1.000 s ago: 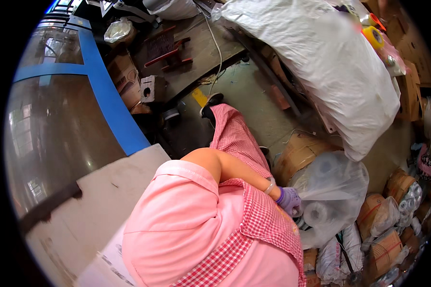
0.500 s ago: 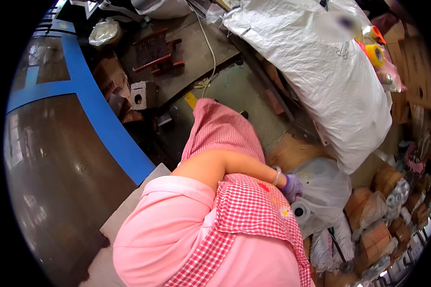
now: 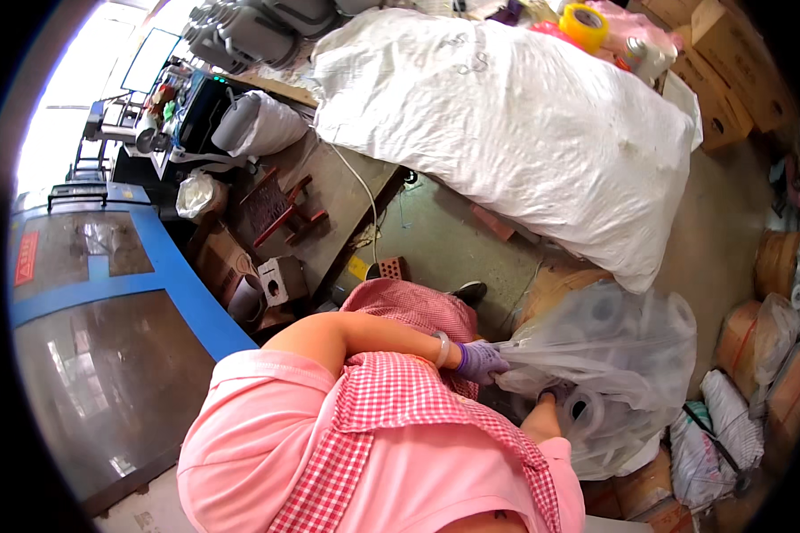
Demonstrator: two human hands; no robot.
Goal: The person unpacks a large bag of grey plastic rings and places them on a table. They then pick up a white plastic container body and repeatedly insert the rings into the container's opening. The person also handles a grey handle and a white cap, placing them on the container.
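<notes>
My left hand point(image 3: 482, 361), in a purple glove with a pale bangle above the wrist, is closed on the edge of a clear plastic bag point(image 3: 627, 342). The bag stretches out to the right, and several rolls show dimly through it. One white roll with a dark core point(image 3: 583, 409) lies at its near side. My right hand point(image 3: 548, 396) reaches up from below, just left of that roll, at the bag's opening. Its fingers are mostly hidden by the bag, so their grip does not show.
A large white woven sack point(image 3: 507, 133) lies across the far side. A blue-framed cabinet point(image 3: 191, 311) stands on the left, near a small dark red stool point(image 3: 276, 209) and a hollow block point(image 3: 282, 281). Cartons point(image 3: 720, 80) and wrapped packages point(image 3: 716, 440) are on the right.
The view has swung, showing more of the far left. My right forearm has come into sight beside the roll. The bag now spreads wider, drawn out from my left hand.
</notes>
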